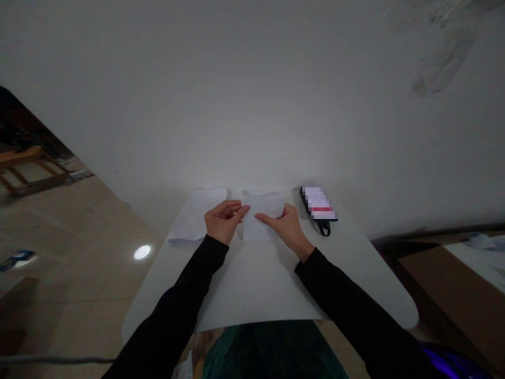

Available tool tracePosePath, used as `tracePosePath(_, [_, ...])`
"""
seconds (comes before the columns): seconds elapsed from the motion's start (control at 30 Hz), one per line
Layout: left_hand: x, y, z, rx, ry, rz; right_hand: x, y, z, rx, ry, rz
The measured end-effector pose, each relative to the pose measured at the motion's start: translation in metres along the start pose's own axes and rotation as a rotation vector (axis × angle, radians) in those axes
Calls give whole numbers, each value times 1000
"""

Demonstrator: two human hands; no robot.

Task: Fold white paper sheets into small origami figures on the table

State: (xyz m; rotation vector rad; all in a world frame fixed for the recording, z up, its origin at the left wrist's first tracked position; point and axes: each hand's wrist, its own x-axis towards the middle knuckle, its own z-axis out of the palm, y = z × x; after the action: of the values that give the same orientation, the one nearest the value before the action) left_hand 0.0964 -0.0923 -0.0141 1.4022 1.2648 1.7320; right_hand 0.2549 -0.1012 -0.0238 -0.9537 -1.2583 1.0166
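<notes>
A white sheet of paper (265,206) is between my two hands, over the middle of the white table. My right hand (290,227) grips its right side, thumb on top and fingers curled behind the edge. At the left edge, my left hand (223,222) has thumb and forefinger pinched close together on the paper; the exact contact is hard to see. White paper also shows below and behind the held part, and whether it is one folded piece or two I cannot tell. Left of my left hand lies a stack of white paper (191,215).
A phone (319,202) with a lit screen and a dark strap (324,228) lies right of my hands. The table (260,300) stands against a grey-white wall (252,95). A cardboard box (453,289) is at the right, a wooden stool (27,163) at the far left.
</notes>
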Motion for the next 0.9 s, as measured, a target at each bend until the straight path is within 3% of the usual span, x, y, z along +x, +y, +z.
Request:
tracePosePath(0.3, [-3,11,3,-128,-57,-28,2,-2,-2,66,63,-3])
tracePosePath(0.9, [-5,10,3,-118,-50,-4,1,-2,-2,84,82,-11])
